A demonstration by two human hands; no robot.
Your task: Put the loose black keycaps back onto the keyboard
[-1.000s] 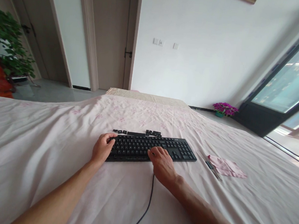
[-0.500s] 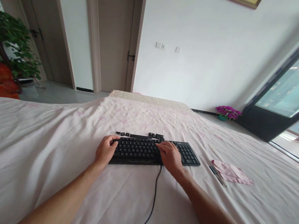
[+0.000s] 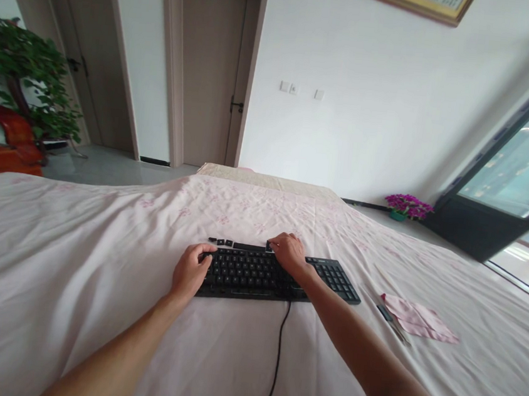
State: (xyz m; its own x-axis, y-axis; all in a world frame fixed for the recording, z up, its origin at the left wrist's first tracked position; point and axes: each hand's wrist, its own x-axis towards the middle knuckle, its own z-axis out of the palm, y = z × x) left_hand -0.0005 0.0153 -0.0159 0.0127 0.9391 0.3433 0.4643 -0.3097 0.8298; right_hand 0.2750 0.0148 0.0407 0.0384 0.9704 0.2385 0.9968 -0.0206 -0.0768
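Note:
A black keyboard (image 3: 242,271) lies on the cloth, with a bare strip along its near edge where keycaps are off. My left hand (image 3: 190,272) is closed round the keyboard's left end, thumb over the keys. Reaching across the keyboard, my right hand (image 3: 288,252) has its fingertips pinched at a small black keycap (image 3: 269,246) behind the far edge. Beside that lies a long black spacebar keycap (image 3: 248,247), and farther left are several small loose keycaps (image 3: 221,242). My right hand hides the keycaps beneath it.
A pink cloth (image 3: 419,318) and a thin tool with a dark handle (image 3: 383,313) lie to the right. The keyboard's cable (image 3: 278,357) runs towards me over the pale floral sheet (image 3: 210,356). Purple flowers (image 3: 408,205) stand by the wall.
My right hand has moved from the keys to the loose keycaps behind the keyboard. My left hand keeps its hold, and the whole view has shifted slightly.

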